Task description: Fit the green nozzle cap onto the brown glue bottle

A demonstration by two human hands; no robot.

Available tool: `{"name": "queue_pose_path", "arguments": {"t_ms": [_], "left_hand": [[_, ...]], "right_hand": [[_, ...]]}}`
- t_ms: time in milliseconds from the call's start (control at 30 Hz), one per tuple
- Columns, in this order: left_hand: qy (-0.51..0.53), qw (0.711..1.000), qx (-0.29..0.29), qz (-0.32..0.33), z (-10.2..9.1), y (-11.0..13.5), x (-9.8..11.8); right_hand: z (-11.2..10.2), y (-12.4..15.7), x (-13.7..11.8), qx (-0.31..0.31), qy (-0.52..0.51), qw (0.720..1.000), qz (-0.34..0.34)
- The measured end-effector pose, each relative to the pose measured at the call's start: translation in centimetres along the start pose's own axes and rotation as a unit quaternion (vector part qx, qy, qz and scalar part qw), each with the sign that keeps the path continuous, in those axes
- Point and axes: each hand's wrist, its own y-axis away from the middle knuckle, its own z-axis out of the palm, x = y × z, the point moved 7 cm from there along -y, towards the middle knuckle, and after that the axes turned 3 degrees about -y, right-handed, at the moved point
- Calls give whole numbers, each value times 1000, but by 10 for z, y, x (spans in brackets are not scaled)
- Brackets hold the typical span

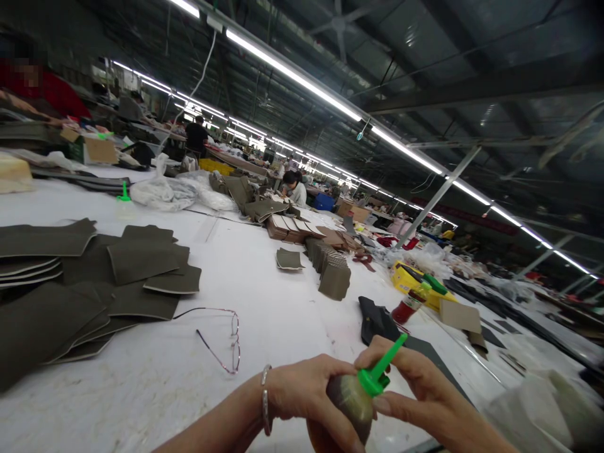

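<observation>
In front of me, low in the head view, is a rounded squeeze bottle [352,400] with a green nozzle cap [374,380] pointing up to the right. My left hand [309,390], with a bracelet at its wrist, wraps round the bottle's body. The fingers of my right hand [419,390] pinch the green cap at its base from the right. The bottle's lower end is partly hidden behind my left hand. Folded-out eyeglasses [236,343] lie on the white table [274,314] left of my hands.
Dark olive cut pieces [146,261] are heaped at the left. A row of small pieces [330,270] stands mid-table, beside one loose piece [289,258]. A red drink bottle [410,303] and a yellow box [406,277] are at right. Plastic bags [165,189] lie farther back; people sit beyond.
</observation>
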Motion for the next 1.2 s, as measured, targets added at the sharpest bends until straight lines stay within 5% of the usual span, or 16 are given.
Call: {"name": "queue_pose_path", "arguments": {"t_ms": [333,533,700,800,900,1033,1200], "left_hand": [[-10,1000,-11,-3,1,-4,-4],[-45,997,30,50,0,-2,2],[-125,978,164,32,3,2,5],[-233,924,297,59,0,9,14],[-284,890,348,75,1,10,17],[-258,906,329,73,-1,8,13],[-100,982,155,50,5,2,7]], "right_hand": [[-3,3,-16,-36,99,994,8],[-1,4,-21,24,120,992,3],[11,7,-27,52,177,983,13],[10,10,-11,126,230,963,60],[10,12,3,177,239,951,82],[10,9,4,127,202,969,60],[-3,13,-6,22,52,998,26]]}}
